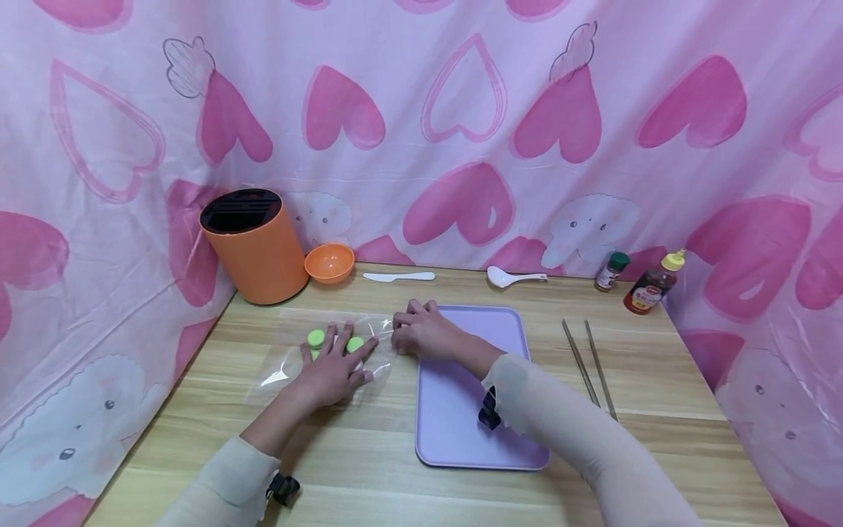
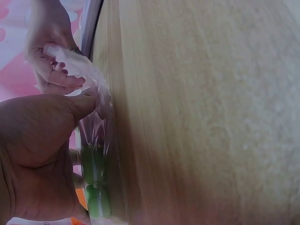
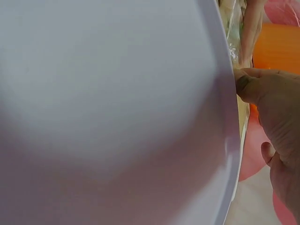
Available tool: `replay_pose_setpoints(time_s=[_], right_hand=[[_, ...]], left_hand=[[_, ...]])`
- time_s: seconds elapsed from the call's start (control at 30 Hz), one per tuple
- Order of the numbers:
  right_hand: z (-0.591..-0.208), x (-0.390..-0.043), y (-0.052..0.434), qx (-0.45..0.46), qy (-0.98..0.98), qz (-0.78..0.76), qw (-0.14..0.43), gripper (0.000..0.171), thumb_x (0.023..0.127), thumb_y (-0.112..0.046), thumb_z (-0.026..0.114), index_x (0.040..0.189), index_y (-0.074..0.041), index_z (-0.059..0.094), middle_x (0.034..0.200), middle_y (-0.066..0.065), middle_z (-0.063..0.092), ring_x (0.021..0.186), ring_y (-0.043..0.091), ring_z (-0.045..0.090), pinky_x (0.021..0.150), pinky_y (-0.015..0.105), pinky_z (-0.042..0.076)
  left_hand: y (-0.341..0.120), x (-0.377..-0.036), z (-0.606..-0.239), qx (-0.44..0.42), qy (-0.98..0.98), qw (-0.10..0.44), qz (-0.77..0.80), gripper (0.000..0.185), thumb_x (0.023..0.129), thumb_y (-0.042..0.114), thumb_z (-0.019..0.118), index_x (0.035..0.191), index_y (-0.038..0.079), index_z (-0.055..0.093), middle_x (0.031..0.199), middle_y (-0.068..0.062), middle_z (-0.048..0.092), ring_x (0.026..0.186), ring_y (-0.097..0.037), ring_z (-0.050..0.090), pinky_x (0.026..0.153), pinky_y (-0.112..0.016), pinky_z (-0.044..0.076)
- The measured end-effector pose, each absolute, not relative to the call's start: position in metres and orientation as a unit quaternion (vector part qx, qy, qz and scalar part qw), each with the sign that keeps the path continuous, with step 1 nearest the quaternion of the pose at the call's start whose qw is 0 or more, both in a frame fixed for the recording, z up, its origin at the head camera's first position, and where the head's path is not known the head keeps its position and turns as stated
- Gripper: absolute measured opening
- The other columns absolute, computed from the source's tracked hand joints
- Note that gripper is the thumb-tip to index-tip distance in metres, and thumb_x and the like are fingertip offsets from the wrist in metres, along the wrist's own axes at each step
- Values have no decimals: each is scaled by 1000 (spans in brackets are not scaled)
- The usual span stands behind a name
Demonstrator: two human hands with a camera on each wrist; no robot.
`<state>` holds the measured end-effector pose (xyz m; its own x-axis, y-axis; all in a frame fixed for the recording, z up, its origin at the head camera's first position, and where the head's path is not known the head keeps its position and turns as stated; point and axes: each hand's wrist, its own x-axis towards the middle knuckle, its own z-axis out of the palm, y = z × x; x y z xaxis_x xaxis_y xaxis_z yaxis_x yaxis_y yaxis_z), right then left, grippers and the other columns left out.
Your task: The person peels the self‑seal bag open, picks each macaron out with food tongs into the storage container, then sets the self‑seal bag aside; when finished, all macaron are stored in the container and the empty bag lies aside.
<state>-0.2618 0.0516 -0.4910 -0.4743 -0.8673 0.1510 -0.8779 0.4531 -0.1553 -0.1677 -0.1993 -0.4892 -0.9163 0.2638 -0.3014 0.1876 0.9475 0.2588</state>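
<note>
We have the clear plastic bag (image 1: 283,372) lying on the left part of the wooden table (image 1: 369,468), its outer side near the table's slanting left edge and its far side just short of the orange knife block (image 1: 263,263). Between the bag and the lilac tray (image 1: 454,432) we see a narrow strip of wood, broadening into more wood toward the near side. Our left hand (image 1: 331,375) lies spread wide over the bag, fingers apart; our right hand (image 1: 426,331), reaching across the tray's far left corner, pinches the bag's right end. The right sleeve (image 1: 560,410) crosses above the tray, blocking room there, and a pair of chopsticks (image 1: 581,362) runs down toward it, well apart from the tray. Inside the bag we count three green pieces (image 1: 315,338), one only partly showing; whether more lie under the palm we cannot tell. Along the back edge, by the pink curtain (image 1: 342,110), we count one orange bowl (image 1: 330,274) just beside the block, one white knife (image 1: 398,277), one white spoon (image 1: 503,279), one green-lidded jar (image 1: 611,272) and one yellow-capped bottle (image 1: 648,288), these last two near the far right corner.
</note>
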Motion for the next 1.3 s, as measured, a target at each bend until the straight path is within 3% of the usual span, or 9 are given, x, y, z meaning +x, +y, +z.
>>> replay_pose_setpoints(time_s=[0.33, 0.67, 0.97, 1.3], right_hand=[[-491, -249, 36, 538, -839, 82, -8, 14, 104, -27, 77, 114, -33, 84, 125, -15, 74, 109, 15, 50, 88, 37, 36], [-488, -242, 32, 548, -831, 87, -29, 8, 101, -24, 81, 100, -32, 82, 111, -16, 71, 104, 14, 50, 86, 35, 33], [-488, -240, 33, 558, -826, 80, -18, 5, 102, -33, 81, 105, -35, 85, 105, -16, 71, 99, 13, 49, 86, 35, 33], [-489, -239, 44, 561, -823, 86, -8, 7, 99, -30, 85, 101, -35, 89, 108, -15, 72, 101, 13, 51, 89, 36, 37]], left_hand=[[-200, -167, -490, 116, 971, 173, 119, 73, 110, 63, 55, 175, 38, 33, 187, -22, 2, 170, -56, -9, 117, -97, -4], [-200, -167, -486, 115, 969, 178, 127, 84, 104, 68, 63, 175, 36, 32, 187, -22, 1, 170, -56, -11, 118, -96, -6], [-199, -168, -488, 115, 969, 178, 123, 96, 96, 76, 69, 176, 37, 30, 187, -23, -1, 169, -58, -11, 117, -97, -6], [-198, -168, -488, 105, 970, 183, 122, 97, 95, 73, 73, 175, 37, 32, 187, -22, 0, 170, -57, -11, 118, -96, -6]])
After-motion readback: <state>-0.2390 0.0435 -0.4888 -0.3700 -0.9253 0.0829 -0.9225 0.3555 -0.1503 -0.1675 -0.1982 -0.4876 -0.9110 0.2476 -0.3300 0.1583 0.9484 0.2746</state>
